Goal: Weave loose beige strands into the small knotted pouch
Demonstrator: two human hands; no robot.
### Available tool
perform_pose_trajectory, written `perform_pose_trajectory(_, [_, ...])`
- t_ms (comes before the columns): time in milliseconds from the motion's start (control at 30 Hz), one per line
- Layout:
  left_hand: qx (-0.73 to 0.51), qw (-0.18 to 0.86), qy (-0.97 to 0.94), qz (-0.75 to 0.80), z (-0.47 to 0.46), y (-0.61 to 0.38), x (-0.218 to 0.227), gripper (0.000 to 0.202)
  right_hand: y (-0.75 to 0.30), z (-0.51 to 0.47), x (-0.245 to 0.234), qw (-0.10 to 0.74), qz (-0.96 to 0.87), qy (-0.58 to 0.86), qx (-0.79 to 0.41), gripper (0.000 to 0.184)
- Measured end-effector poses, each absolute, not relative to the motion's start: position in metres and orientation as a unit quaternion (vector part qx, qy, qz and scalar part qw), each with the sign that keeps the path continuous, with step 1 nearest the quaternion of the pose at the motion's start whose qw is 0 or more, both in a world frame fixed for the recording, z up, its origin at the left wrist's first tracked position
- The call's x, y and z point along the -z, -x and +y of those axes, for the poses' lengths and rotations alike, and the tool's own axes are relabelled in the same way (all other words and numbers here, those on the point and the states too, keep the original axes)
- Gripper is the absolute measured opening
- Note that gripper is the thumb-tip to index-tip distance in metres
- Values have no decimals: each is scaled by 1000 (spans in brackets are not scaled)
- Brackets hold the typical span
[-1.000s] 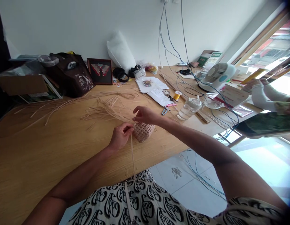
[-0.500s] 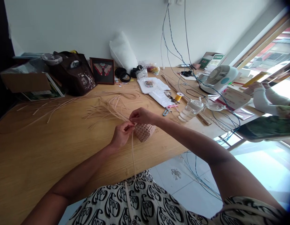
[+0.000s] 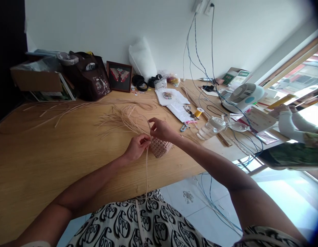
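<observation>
Right hand [image 3: 161, 129] has lifted a little off the weave, fingers curled and close together, a thin strip rising just by the fingertips; cannot tell if it is gripped. Left hand [image 3: 136, 148] pinches a pale cane strip [image 3: 146, 171] between thumb and fingers, the strip hanging down below them. Small woven pouch [image 3: 161, 147] sits just under the right fingers, beside the left fingertips, on the wooden table [image 3: 58, 161]: pinkish, tight bumpy rows. Loose cane strips [image 3: 123, 118] lie beyond the fingers.

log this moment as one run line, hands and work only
left hand: pinches pale cane strand | right hand: just above woven cane piece | beyond: loose strands on wooden table
</observation>
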State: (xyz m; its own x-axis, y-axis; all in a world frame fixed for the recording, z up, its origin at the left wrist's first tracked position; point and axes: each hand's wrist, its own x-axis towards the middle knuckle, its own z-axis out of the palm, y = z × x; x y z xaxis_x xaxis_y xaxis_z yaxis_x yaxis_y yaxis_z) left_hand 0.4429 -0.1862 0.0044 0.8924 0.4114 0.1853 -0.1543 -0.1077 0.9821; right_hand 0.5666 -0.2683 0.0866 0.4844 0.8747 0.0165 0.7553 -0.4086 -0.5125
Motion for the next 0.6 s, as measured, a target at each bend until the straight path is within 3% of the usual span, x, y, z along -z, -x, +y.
perform_pose_trajectory(133, [-210,666,-710,86,-185,-443,-5,8,-564,-270,-87,201,-518,829,-62,59])
perform_pose_trajectory(200, [-212,664,-713,84,-185,-443,-4,7,-567,-269,-86,193,-547,813,-56,49])
perform_pose_trajectory(300, [-222,651,-721,86,-184,-443,-3,6,-574,-267,-86,157,-621,763,-88,28])
perform_pose_trajectory(433, [-238,629,-735,83,-184,-441,-2,6,-578,-262,-88,86,-666,723,-160,22])
perform_pose_trajectory(600, [-234,628,-738,76,-185,-440,-4,8,-580,-259,-93,204,-616,706,-284,27])
